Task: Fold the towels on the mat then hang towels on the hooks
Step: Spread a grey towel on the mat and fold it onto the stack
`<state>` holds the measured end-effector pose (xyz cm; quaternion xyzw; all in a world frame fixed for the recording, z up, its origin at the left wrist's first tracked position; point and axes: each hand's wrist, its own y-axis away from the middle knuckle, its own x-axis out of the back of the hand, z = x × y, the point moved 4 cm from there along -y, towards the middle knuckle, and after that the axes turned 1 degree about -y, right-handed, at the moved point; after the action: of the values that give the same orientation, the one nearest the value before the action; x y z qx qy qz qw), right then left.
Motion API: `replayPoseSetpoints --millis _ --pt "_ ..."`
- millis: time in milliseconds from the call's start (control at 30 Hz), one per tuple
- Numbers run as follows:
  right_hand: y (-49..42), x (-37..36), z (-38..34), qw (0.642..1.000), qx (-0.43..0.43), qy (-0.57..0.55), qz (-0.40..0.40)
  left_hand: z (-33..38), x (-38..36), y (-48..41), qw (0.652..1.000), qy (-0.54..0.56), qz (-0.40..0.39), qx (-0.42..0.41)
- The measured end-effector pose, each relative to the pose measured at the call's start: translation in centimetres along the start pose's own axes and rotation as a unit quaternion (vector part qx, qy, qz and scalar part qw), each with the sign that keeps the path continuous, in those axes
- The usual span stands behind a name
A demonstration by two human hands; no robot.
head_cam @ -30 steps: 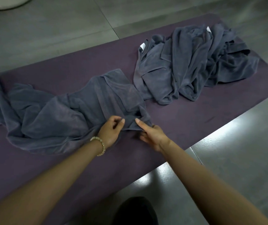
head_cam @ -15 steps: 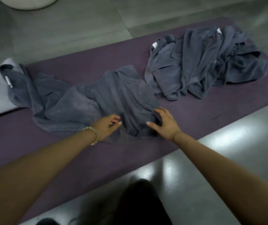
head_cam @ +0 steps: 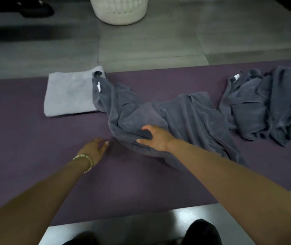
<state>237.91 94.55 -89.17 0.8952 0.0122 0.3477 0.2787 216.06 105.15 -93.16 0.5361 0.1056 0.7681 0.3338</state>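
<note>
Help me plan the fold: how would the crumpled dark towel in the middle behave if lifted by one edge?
Probably floppy: the dark towel lies in soft creases. It likely drags rather than slides, bunching on the mat.

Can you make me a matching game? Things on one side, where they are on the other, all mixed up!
Things:
1. white plastic laundry basket
2. light grey folded towel
3. crumpled dark grey towel heap
4. left hand with bead bracelet

Places:
A. nearest the person, over bare purple mat
B. right end of the mat
C. grey floor beyond the mat
D. left part of the mat

Pairs: 1-C, 2-D, 3-B, 4-A.
</note>
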Motion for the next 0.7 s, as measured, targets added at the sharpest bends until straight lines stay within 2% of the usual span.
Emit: replayPoseSetpoints --millis 100,167,267,367,467,533,600,667,700 --pt "-1.9 -3.1 -1.0 0.999 -0.013 -0.032 -0.003 -1.5 -0.9 -0.5 1.000 0.008 -0.006 -0.010" --pt "-2.7 -5.3 -0.8 0.999 -0.029 -0.026 0.003 -2.4 -1.4 -0.4 0.999 -0.034 -0.006 -0.028" --pt "-3.6 -6.8 -0.3 0.998 -0.046 -0.003 0.049 -3.4 -1.4 -0.7 0.997 -0.055 -0.007 -0.045" --pt "-4.4 -7.7 -1.6 0.994 -0.026 -0.105 0.030 -3.3 -0.4 -1.1 0.996 0.091 0.002 -0.014" --pt "-3.7 -8.7 -4.8 0.984 0.024 -0.175 0.026 -2.6 0.4 -1.7 0.953 0.296 -0.002 0.069" --pt "-2.4 -10.1 -6.6 0.978 0.034 -0.199 -0.052 -2.1 0.7 -2.2 0.909 0.402 -0.050 0.100" --pt "-0.7 -11.8 -6.9 0.965 0.011 -0.200 -0.172 -1.7 0.8 -2.3 0.859 0.483 -0.077 0.149" --pt "0.3 -12.5 -6.3 0.953 -0.001 -0.182 -0.243 -0.6 0.9 -2.3 0.852 0.501 -0.065 0.134" --pt "0.2 -12.5 -5.9 0.954 0.002 -0.176 -0.242 -0.3 0.9 -2.3 0.861 0.493 -0.041 0.117"
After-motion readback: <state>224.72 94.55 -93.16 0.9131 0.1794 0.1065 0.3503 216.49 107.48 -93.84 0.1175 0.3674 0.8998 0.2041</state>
